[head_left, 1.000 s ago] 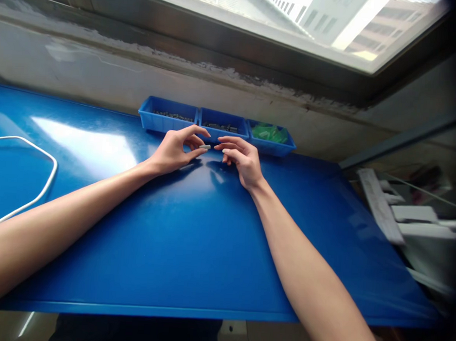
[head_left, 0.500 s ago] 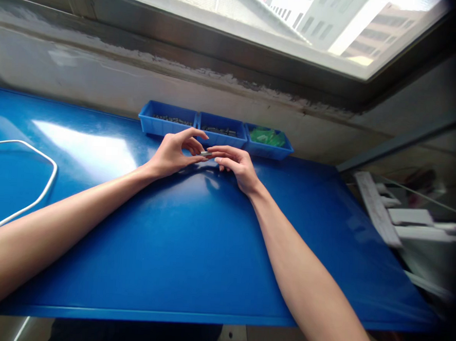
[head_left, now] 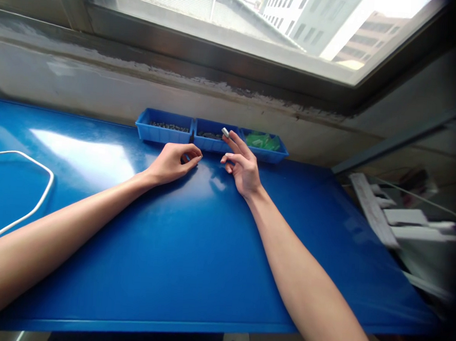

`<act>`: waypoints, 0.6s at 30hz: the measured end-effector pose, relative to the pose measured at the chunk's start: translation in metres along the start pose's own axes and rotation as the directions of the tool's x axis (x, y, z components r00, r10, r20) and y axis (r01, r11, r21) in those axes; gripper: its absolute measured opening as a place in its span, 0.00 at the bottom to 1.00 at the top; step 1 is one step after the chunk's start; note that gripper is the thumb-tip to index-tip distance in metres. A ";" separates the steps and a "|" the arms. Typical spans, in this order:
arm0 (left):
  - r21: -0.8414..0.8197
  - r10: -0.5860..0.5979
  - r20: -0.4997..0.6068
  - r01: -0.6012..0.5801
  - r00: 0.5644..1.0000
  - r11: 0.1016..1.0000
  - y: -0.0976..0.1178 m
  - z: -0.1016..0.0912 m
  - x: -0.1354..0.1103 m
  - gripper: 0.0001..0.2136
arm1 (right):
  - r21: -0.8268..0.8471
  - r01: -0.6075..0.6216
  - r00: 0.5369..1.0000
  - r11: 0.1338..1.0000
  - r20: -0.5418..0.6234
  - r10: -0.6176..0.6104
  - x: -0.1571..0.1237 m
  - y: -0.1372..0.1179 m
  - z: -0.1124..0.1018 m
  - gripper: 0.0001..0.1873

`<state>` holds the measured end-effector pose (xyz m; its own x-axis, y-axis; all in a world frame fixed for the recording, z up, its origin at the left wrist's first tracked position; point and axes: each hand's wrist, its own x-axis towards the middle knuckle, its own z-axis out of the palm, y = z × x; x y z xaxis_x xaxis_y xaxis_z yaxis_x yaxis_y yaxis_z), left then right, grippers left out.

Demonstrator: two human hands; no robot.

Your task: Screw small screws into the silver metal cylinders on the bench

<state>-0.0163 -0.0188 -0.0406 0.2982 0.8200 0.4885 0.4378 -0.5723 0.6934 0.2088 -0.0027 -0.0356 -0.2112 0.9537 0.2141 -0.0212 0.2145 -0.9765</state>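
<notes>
Since the earlier frame, my left hand (head_left: 173, 163) has given up the small grey piece (head_left: 225, 132) and now rests on the blue tabletop (head_left: 192, 250), fingers curled narrow, thumb meeting forefinger. To its right, my right hand (head_left: 244, 170) holds the piece at its raised fingertips, over the middle bin (head_left: 210, 144) of three at the far edge.

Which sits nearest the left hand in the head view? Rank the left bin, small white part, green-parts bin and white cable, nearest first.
1. left bin, just beyond the left hand.
2. small white part, to the right, held up by the right hand.
3. green-parts bin, farther right in the row.
4. white cable, far off to the left on the table.
</notes>
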 end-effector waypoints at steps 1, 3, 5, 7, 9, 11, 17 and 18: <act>0.006 0.007 0.001 -0.007 1.000 1.000 0.000 0.000 0.000 0.11 | -0.007 0.006 1.000 1.000 0.006 -0.006 0.000 0.000 0.000 0.38; 0.016 0.017 0.005 -0.017 1.000 1.000 -0.001 0.000 0.000 0.11 | -0.017 0.018 1.000 1.000 0.019 -0.018 0.000 0.001 -0.001 0.38; 0.024 0.025 0.011 -0.026 1.000 0.999 -0.002 0.000 -0.001 0.11 | -0.018 0.022 0.999 1.000 0.024 -0.022 0.001 0.002 -0.001 0.38; 0.031 0.030 0.019 -0.031 0.999 0.999 -0.002 0.000 -0.001 0.10 | -0.007 0.020 1.000 1.000 0.023 -0.020 0.001 0.003 -0.001 0.38; 0.039 0.029 0.027 -0.030 0.999 0.999 -0.001 -0.001 -0.001 0.09 | 0.008 0.020 1.000 1.000 0.023 -0.020 0.002 0.004 -0.001 0.38; 0.052 0.029 0.028 -0.031 0.999 0.998 0.000 -0.001 0.000 0.09 | 0.017 0.019 1.000 1.000 0.021 -0.019 0.002 0.004 -0.001 0.38; 0.056 0.043 0.040 -0.046 0.998 0.997 -0.001 0.000 -0.001 0.08 | 0.114 -0.039 0.999 0.993 0.008 0.038 0.001 0.001 0.000 0.34; 0.052 0.044 0.044 -0.046 0.998 0.998 -0.002 0.000 -0.001 0.08 | 0.132 -0.046 0.999 0.990 0.008 0.045 0.001 0.000 0.001 0.33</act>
<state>-0.0172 -0.0185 -0.0424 0.3540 0.7935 0.4950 0.4670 -0.6086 0.6415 0.2081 -0.0018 -0.0355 -0.2197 0.9607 0.1694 -0.1400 0.1408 -0.9801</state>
